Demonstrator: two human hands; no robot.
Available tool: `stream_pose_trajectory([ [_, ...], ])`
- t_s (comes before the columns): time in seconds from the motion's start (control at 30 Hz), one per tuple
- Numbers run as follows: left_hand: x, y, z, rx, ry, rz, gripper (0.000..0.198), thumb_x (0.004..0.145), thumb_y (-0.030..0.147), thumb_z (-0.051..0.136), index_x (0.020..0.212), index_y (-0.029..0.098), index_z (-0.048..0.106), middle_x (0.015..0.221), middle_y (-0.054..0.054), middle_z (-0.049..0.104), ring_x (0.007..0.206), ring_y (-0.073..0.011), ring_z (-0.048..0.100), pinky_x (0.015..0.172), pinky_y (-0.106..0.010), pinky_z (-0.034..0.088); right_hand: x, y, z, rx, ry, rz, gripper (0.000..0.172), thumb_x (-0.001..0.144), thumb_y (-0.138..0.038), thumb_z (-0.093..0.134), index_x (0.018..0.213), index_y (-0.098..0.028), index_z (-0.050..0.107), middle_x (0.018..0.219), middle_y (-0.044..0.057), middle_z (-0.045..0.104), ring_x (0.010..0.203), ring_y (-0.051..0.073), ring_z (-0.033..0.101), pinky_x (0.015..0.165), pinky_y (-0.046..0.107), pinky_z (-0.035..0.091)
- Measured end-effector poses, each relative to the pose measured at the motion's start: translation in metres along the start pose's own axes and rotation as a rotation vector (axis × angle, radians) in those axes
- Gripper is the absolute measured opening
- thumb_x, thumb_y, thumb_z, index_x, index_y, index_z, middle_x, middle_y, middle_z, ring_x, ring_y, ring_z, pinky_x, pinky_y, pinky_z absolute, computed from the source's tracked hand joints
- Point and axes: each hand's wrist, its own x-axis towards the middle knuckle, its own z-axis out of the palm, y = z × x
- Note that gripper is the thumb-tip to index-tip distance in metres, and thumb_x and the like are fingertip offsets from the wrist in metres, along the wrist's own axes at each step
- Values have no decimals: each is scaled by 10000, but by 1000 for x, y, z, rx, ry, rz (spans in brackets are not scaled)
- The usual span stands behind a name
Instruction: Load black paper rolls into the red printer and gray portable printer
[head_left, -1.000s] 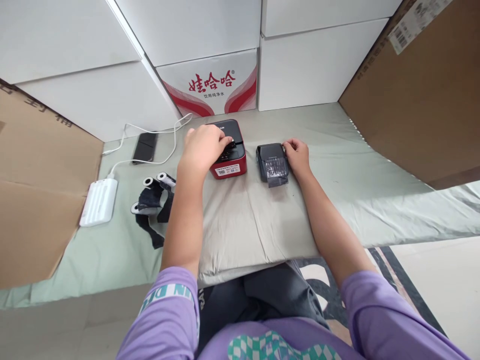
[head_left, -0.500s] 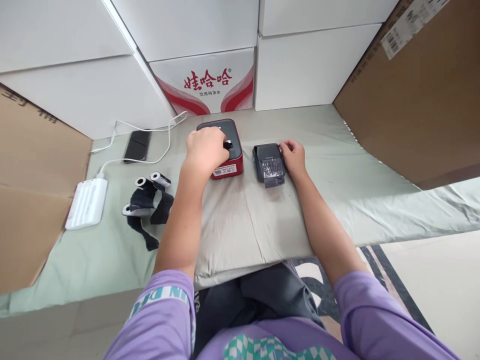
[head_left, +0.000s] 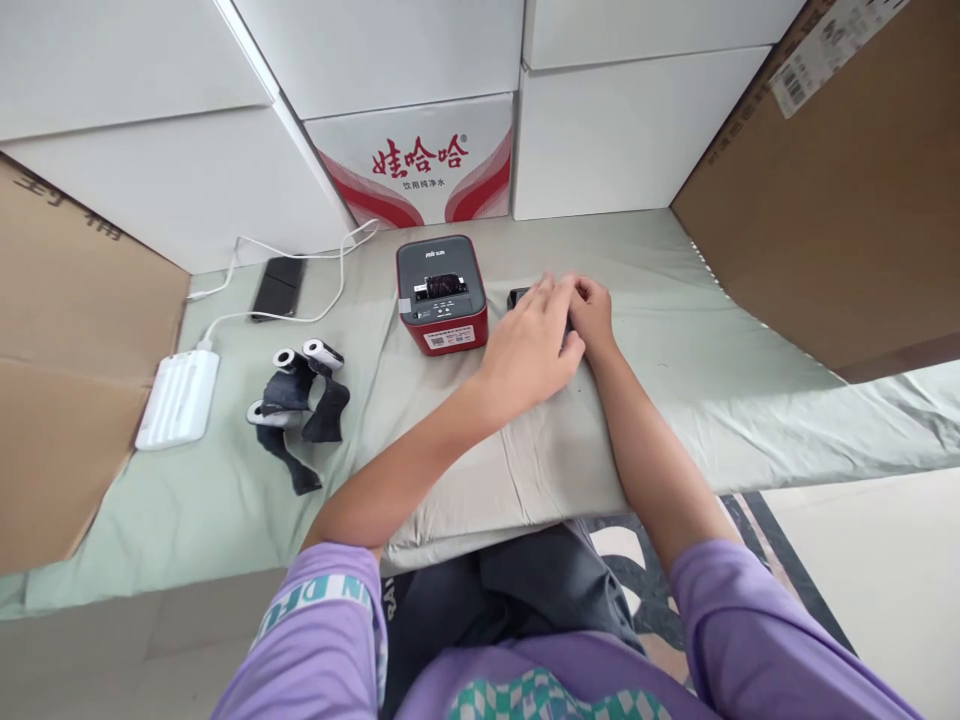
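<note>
My left hand (head_left: 531,345) lies over a small black portable printer (head_left: 516,297), fingers stretched out and fairly flat. It hides nearly all of that printer. My right hand (head_left: 592,310) is at the printer's right edge, its fingers curled together there; the contact itself is partly covered. To the left stands a red receipt printer (head_left: 450,330) with a dark grey top, where a black printed strip (head_left: 446,285) pokes out of the slot.
Several paper rolls with blackened strips (head_left: 289,390) lie left. Beyond them are a white power bank (head_left: 178,398), a white cable (head_left: 341,270) and a black phone (head_left: 279,287). Cardboard boxes (head_left: 825,210) flank the cloth-covered surface (head_left: 480,460); white boxes (head_left: 637,140) stack behind.
My left hand has moved right, off the red printer's top and onto the small black printer. The right hand stays at that printer's edge.
</note>
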Motion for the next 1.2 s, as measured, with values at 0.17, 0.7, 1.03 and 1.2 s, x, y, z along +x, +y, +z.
stream_pose_trajectory([
  [0.17,-5,-25,63,-178,1,-284,842,962,392,601,1642,71,222,1723,-280,220,1608,-418,241,1261,-578,341,0,-2,1,68,44,65,178,821,-347,580,723,-207,627,620,-27,534,642,157,498,702,335,430],
  [0.7,-15,-61,81,-434,262,-270,557,1080,458,343,1561,178,348,1607,-168,509,1505,-235,487,1222,-389,426,0,-4,1,-15,52,60,355,914,-525,508,756,-220,596,808,37,656,850,209,615,889,373,518],
  [1.03,-13,-61,78,-363,188,-249,529,1050,364,400,1538,173,327,1578,-163,546,1440,-267,560,1150,-415,490,-5,-4,-1,-59,57,44,595,935,-785,380,949,-242,622,1010,86,724,1003,253,652,997,445,500],
  [1.2,-14,-62,78,-326,156,-246,569,1021,359,429,1545,166,322,1591,-160,532,1404,-308,587,1130,-451,498,-5,-4,-3,-48,25,78,731,920,-859,294,1210,-251,576,1115,103,729,1049,258,669,1023,460,488],
])
